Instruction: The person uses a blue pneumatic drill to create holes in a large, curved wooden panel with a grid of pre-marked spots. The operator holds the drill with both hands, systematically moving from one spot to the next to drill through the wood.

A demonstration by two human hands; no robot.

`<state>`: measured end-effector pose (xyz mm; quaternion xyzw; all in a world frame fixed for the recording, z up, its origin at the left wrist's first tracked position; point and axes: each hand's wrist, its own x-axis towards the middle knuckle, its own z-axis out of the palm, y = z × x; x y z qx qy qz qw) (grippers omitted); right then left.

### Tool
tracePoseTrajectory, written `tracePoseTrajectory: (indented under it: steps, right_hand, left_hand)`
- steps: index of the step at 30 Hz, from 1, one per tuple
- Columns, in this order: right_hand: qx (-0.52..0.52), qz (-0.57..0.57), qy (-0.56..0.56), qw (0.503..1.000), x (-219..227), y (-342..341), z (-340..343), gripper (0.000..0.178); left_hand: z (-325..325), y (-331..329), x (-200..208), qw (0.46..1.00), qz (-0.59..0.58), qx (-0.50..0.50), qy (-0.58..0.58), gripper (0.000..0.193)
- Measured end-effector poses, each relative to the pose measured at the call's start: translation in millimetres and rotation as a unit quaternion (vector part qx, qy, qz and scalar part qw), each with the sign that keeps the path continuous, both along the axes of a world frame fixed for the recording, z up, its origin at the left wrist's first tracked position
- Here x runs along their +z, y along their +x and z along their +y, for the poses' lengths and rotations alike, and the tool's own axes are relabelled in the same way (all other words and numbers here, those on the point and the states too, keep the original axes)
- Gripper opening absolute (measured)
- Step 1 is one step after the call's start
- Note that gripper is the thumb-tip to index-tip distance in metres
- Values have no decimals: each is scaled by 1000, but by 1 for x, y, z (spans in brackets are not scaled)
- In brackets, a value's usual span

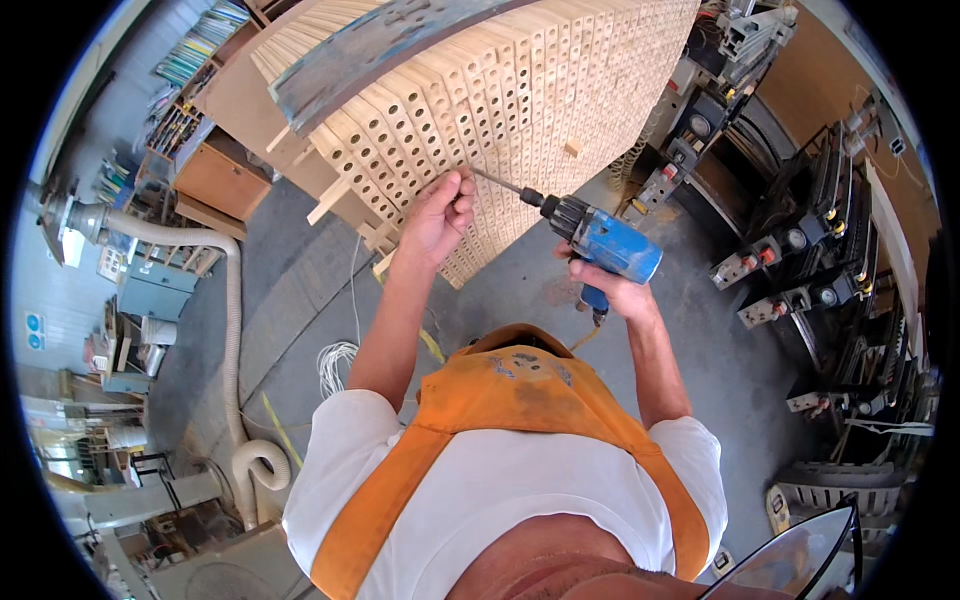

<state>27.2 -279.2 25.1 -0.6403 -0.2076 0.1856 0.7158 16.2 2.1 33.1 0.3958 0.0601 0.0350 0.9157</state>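
My right hand [612,290] has its grip closed around the handle of the blue drill [605,240], arm bent, bit aimed left at the stacked drilled wooden strips [500,90]. My left hand [438,215] reaches up, arm nearly straight, fingers pinched at the bit's tip [482,175] against the stack's face.

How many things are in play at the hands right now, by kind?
Blue power drill, held in the right hand: 1
Stack of perforated wooden pieces, touched by the left hand: 1
Hands at work: 2
Total: 4
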Motion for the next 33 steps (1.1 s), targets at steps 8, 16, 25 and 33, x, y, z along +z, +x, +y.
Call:
tracePoseTrajectory:
  steps: [8,16,25,33]
  right_hand:
    - [34,79,33,996,-16,4,-14,31]
    - [-33,-194,-104,975,-35,-9,4,32]
    - [-44,-47,9,998,1,-11,64,29]
    - [-65,-126,-97,985,7,-10,62,29]
  left_hand:
    - [-3,5,10,985,37,-56,157,24]
    - [-2,16,18,982,50,-47,176,29]
    - [-3,28,24,998,-53,18,4,33]
    - [3,11,-28,995,40,-70,51,23]
